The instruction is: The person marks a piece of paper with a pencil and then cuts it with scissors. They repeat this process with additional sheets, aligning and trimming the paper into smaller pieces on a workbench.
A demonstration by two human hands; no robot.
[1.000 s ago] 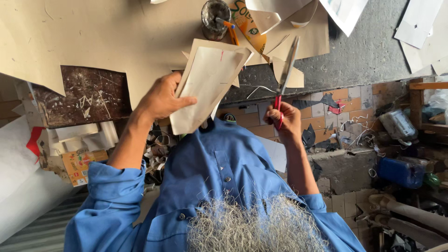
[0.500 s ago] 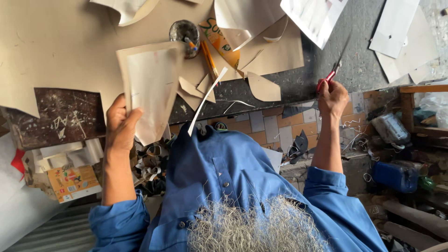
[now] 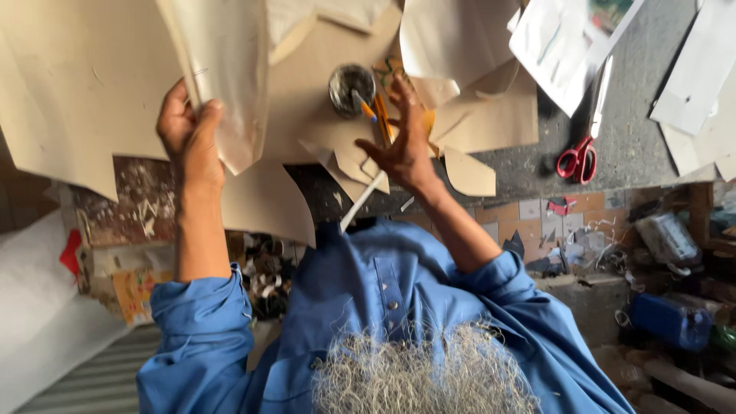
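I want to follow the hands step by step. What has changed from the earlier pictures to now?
The right hand let go of the red-handled scissors, which now lie on the grey bench, and moved left to the small pot with pencils. The left hand still grips the folded paper, raised higher.

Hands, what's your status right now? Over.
Left hand gripping folded beige paper piece. Right hand open, reaching near orange pencil. Red-handled scissors lying on table.
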